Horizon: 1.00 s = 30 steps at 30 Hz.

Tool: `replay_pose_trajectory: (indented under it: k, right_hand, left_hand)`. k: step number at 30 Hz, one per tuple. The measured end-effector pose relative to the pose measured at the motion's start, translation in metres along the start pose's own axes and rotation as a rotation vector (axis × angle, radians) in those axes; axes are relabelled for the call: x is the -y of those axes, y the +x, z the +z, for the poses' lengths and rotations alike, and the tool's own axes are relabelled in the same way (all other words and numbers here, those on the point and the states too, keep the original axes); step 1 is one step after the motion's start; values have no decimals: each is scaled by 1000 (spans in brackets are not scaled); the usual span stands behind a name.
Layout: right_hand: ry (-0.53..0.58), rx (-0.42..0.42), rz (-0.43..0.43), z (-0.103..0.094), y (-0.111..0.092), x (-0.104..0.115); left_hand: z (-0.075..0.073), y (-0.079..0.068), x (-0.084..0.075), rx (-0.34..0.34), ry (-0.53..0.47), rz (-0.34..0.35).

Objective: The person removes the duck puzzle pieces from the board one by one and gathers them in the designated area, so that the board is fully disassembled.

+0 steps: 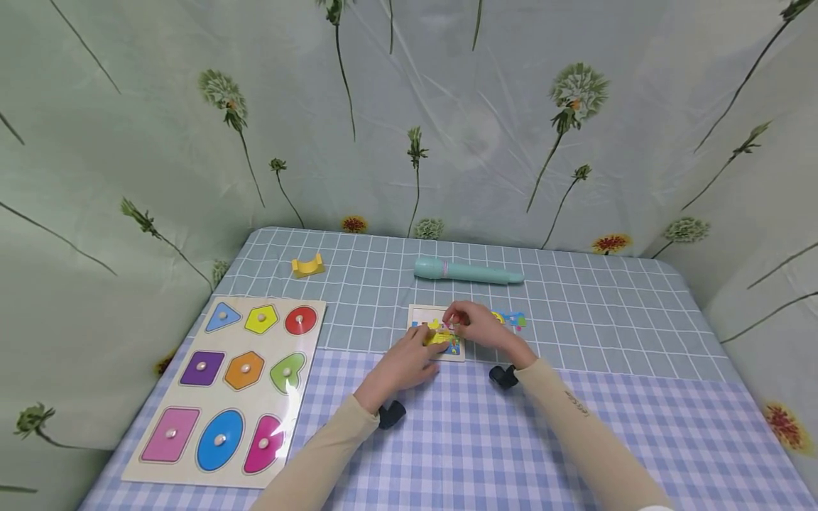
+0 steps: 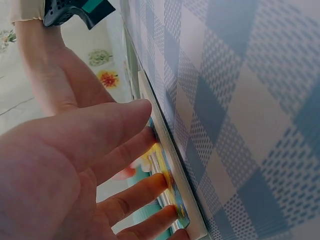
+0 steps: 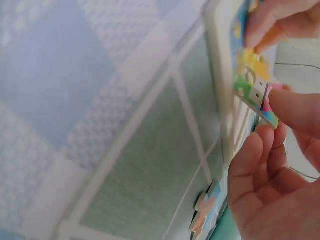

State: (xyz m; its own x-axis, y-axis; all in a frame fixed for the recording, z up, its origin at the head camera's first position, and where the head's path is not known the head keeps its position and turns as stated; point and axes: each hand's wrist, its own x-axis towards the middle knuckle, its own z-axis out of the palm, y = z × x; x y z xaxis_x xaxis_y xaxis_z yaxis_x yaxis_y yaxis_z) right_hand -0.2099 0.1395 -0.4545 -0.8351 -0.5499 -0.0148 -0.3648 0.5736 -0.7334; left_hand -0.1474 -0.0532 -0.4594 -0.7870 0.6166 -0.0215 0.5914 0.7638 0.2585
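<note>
A small wooden jigsaw tray (image 1: pixel 437 310) with colourful pieces in it lies near the middle of the table, under both hands. My left hand (image 1: pixel 409 358) rests on it from the near left, fingers extended and fingertips touching the yellow part of the picture (image 2: pixel 159 155). From the right, my right hand (image 1: pixel 482 326) pinches a jigsaw piece (image 3: pixel 257 95) between thumb and fingers. That piece, printed in green, white and pink, is tilted over the tray's edge in the right wrist view. Loose jigsaw pieces (image 1: pixel 513 319) lie just right of the tray, partly behind the right hand.
On the left lies a large shape board (image 1: pixel 236 440) with knobbed, coloured shapes. A yellow curved block (image 1: pixel 308 266) sits at the back left. Behind the tray is a teal microphone-shaped object (image 1: pixel 469 272). A flowered curtain (image 1: pixel 473 142) hangs around the table's back and sides.
</note>
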Motion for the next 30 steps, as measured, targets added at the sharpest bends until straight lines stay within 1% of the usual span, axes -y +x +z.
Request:
replay_pose_trajectory:
  k: [4,7,11,14,17,20,23,28,30]
  right_hand:
    - [18,0,-42,-1,-2,0]
    - [43,-9,-37,-2,-3,-1]
    - [156,-76,3,-11,-9,-6]
    - [238,-121,48,-26,-18,-13]
    - [270,-134,110,-44,-33,-22]
    - [266,-119,160,-58,-48,-32]
    - [252,-108,191,-67,-61,-42]
    - [228,-104,244,-70,-73,-55]
    - [205,-100,248,-69,-76,-58]
  left_hand:
    - [1,0,1,0,7,6]
    - [1,1,1,2,2,13]
    - [0,0,1,4,-6,13]
    - [0,1,0,4,-11,7]
    - [0,1,0,8,-16,4]
    - [0,0,-1,14,-20,1]
    - [-1,0,-1,16,-16,-1]
    - [-1,0,-1,14,-12,-7]
    - [0,0,-1,12,-12,-8]
